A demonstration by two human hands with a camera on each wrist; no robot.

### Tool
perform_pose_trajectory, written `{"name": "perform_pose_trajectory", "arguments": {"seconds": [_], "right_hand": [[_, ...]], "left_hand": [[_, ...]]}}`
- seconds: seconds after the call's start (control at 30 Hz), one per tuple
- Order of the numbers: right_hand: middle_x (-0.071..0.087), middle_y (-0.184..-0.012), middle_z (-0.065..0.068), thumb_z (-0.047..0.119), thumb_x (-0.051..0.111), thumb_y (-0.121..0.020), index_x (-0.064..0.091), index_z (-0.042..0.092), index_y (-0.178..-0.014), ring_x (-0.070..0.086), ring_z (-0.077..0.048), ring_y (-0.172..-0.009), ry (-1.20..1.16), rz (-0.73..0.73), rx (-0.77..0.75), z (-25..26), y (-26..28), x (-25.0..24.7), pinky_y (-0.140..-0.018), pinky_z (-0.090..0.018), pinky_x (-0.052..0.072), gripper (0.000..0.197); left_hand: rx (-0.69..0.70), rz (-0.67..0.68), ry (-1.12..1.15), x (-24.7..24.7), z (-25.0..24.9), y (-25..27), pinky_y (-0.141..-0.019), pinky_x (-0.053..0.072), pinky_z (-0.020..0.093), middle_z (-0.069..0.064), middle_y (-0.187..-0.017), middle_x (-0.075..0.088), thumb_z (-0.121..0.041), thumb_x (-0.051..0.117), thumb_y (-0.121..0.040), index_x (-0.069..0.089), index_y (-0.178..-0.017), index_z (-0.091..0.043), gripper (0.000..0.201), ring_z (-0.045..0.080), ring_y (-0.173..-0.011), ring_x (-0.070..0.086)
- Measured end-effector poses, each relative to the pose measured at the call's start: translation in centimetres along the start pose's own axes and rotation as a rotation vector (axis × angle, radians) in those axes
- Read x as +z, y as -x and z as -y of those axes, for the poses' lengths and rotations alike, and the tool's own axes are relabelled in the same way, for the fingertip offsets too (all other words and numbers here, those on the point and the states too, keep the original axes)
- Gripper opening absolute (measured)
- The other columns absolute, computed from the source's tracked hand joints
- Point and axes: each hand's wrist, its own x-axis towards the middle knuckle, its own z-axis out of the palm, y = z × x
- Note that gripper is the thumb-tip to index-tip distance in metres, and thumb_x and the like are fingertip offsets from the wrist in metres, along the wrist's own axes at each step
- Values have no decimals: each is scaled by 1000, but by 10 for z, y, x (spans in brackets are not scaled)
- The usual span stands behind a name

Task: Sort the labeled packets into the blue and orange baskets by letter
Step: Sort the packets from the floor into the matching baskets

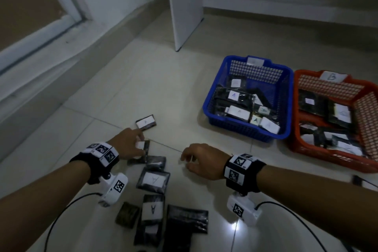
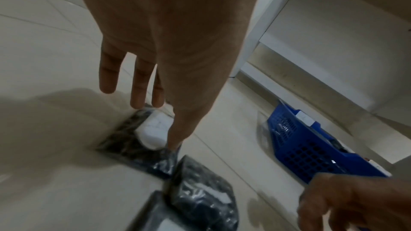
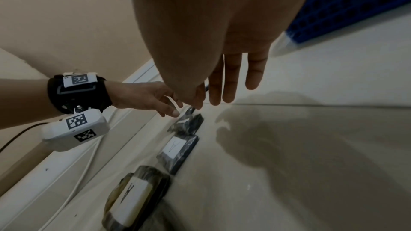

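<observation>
Left hand [image 1: 131, 143] has its fingers spread loose over a small labeled packet [image 1: 142, 145] on the floor, reaching rather than gripping, probably to read its letter. Right hand [image 1: 201, 160] hovers relaxed and empty beside the unsorted pile, while the blue basket [image 1: 248, 136] holds A's next to the orange basket [image 1: 327, 156] tagged B.

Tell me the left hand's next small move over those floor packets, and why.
Probably pinch and lift the packet under the left hand: its straight fingers only reach it, its label is unreadable, and the right hand hovers empty.
</observation>
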Motion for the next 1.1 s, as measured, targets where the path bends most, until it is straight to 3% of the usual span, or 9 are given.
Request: {"name": "perform_pose_trajectory", "arguments": {"seconds": [0.13, 0.3, 0.4, 0.47, 0.53, 0.67, 0.87, 1.03, 1.1], "right_hand": [[52, -132, -6, 36, 54, -99, 46, 21, -142, 52, -26, -118, -29, 23, 17, 18, -35, 28, -99, -38, 46, 46], [41, -136, -8, 46, 52, -99, 35, 26, -151, 44, -29, -121, -1, -13, 4, 32, -67, 53, -96, -43, 46, 58], [47, -132, -6, 37, 60, -95, 49, 23, -136, 44, -27, -116, 26, -53, -14, 34, -70, 59, -92, -42, 45, 45], [57, -119, -4, 27, 66, -90, 56, 21, -119, 51, -24, -105, -86, -108, -10, 33, -68, 56, -84, -38, 45, 31], [60, -111, -2, 19, 70, -86, 55, 21, -114, 56, -21, -95, -242, -115, -13, 28, -62, 51, -79, -34, 47, 33], [53, -117, -5, 16, 74, -84, 56, 22, -132, 56, -22, -101, -253, -112, 1, 10, -43, 31, -88, -33, 48, 51], [66, -101, 2, 1, 66, -76, 69, 19, -100, 61, -18, -93, -296, -258, -29, -23, 0, 3, -86, -42, 53, 30], [44, -108, 10, 18, 76, -85, 69, 28, -102, 52, -9, -86, -213, -450, -96, -33, 41, -9, -78, -24, 48, 21], [40, -104, 12, 21, 75, -88, 70, 28, -104, 51, -9, -77, -179, -510, -91, -38, 57, -13, -72, -29, 50, 19]], "left_hand": [[2, -3, 2, 12, 22, 8, -79, 39, 29, 5, -115, 45, -39, 82, -76, 50, -126, -22, 61, 25, -105, 51], [72, -67, 67, 21, 33, 10, -99, 43, 35, 6, -131, 47, -33, 85, -74, 46, -139, -20, 77, 24, -119, 49], [53, -68, 155, 19, 34, 6, -80, 44, 27, 2, -115, 47, -30, 90, -67, 49, -127, -27, 72, 19, -105, 50], [71, -69, 167, 14, 34, 1, -68, 40, 22, -1, -103, 54, -30, 89, -68, 56, -106, -23, 51, 18, -93, 53], [97, -55, 236, 6, 28, -2, -63, 41, 25, -2, -91, 62, -31, 85, -75, 59, -93, -16, 35, 17, -81, 57], [178, -95, 266, -10, 8, -5, -68, 43, 31, -1, -91, 62, -36, 78, -83, 55, -92, -20, 29, 19, -81, 59], [314, -52, 461, -22, -47, 2, -67, 57, 32, -4, -90, 71, -22, 78, -84, 59, -101, -27, 26, 15, -78, 68], [391, -28, 475, -21, -88, 11, -68, 50, 22, -5, -88, 71, -19, 77, -85, 60, -98, -22, 21, 5, -74, 66], [411, -17, 473, -19, -101, 16, -66, 49, 18, -3, -90, 71, -17, 78, -84, 61, -98, -21, 22, 4, -74, 66]]}}
